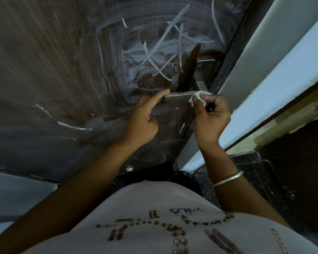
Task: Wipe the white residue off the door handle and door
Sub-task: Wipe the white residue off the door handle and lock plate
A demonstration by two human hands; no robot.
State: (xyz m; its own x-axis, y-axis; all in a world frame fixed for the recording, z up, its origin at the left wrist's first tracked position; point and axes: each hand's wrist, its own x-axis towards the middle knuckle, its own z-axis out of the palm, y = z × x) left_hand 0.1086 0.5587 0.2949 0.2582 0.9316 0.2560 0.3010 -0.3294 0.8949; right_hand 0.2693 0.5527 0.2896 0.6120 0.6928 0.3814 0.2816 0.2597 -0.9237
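Observation:
A dark brown door (53,70) fills the view, smeared with white residue (154,57) in swirls and streaks above the handle. The metal lever handle (178,94) sticks out leftward from its backplate (205,66) near the door's right edge. My right hand (211,118) pinches a small white tissue (197,97) against the lever close to its pivot. My left hand (145,118) touches the free left end of the lever with its index finger and thumb; the other fingers are curled.
A white door frame (264,79) runs diagonally along the right of the door. More white flecks (72,125) mark the door lower left. Dark speckled floor (246,171) shows below, and a bangle (228,178) circles my right wrist.

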